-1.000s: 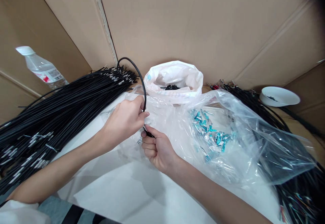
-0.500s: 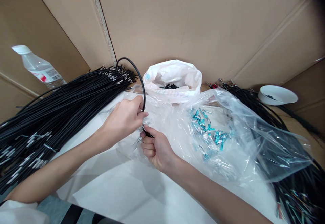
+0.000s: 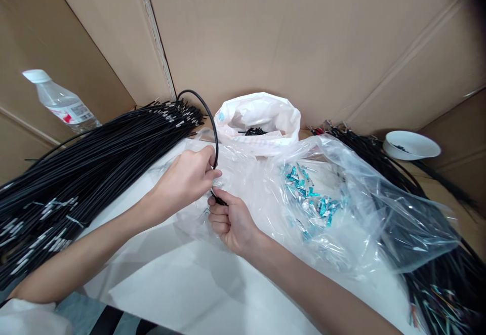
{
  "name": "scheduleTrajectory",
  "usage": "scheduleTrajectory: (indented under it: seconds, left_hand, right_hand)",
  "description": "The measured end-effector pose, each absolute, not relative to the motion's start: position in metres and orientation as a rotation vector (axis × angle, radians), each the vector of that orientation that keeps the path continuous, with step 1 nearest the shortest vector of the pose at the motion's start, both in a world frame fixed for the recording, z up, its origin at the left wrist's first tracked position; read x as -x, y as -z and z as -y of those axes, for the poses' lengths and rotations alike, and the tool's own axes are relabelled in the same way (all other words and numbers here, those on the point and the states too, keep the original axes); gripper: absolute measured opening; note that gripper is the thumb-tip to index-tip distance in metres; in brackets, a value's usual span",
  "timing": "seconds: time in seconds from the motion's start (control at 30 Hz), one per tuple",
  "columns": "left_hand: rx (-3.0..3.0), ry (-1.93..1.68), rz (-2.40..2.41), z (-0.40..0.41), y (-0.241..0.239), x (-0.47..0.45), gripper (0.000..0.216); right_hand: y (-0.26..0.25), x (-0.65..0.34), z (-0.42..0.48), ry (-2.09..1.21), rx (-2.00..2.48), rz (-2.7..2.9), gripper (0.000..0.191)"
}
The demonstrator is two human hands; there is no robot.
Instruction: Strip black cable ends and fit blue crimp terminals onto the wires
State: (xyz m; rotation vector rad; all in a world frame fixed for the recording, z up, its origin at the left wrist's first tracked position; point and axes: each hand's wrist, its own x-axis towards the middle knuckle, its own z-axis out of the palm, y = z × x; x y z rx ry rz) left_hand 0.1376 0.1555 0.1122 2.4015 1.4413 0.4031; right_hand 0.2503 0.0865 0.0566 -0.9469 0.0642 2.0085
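A black cable [image 3: 216, 142] arcs up from the bundle on the left and down into my left hand [image 3: 192, 170], which is closed on it near its end. Just below, my right hand [image 3: 231, 218] is closed, with thumb and forefinger pinching a small black piece [image 3: 219, 200]. The cable's lower end meets or nearly touches this piece; fingers hide the exact contact. Beneath both hands lies a crumpled clear plastic bag [image 3: 261, 188], with small shiny blue-and-silver pieces [image 3: 304, 185] showing at its right.
Bundled black cables [image 3: 125, 142] fill the left side, beside a plastic bottle [image 3: 68, 102]. A white bag [image 3: 261, 105] holding small black pieces stands at the back. More cables [image 3: 444, 284] and a white bowl [image 3: 417, 145] are on the right. Cardboard walls [image 3: 296, 31] surround the white surface [image 3: 182, 284].
The gap between the cable's end and my right fingertips looks slightly smaller. Both hands keep their grip and have hardly moved; the view has shifted a little.
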Motion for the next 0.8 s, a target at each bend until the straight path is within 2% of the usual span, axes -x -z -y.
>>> scheduleTrajectory:
  seconds: [0.2,0.8]
  left_hand:
    - [-2.389,-0.401,-1.395,-0.158,-0.111,-0.136,0.022]
    - [-2.309,-0.585,-1.367,-0.16,-0.135,-0.127,0.023]
  right_hand:
    - [-0.056,-0.25,-0.083,-1.977,0.962,-0.051,0.053]
    - [-0.067,-0.254,-0.071,-1.89,0.99,0.016,0.044]
